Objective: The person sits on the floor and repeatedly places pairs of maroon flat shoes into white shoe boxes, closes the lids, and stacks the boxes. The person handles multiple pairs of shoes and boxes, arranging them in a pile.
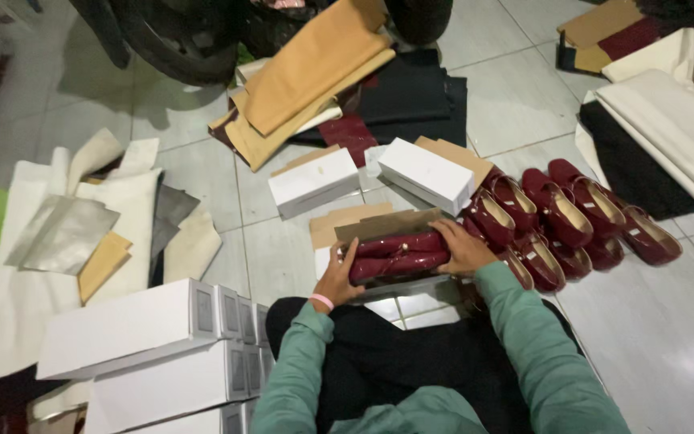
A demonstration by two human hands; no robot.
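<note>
Shoe workshop, boxes point(134, 325), material sheets point(307, 76)

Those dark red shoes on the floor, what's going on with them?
A person sitting on the tiled floor grips a pair of glossy dark red shoes with the left hand and right hand, over an open white shoebox. More matching shoes lie to the right, and closed white boxes are stacked at the left.

Grey tiled floor point(524, 104) carries white shoeboxes point(154, 354), dark red shoes point(572, 217), and folded fabric sheets point(315, 72).
</note>
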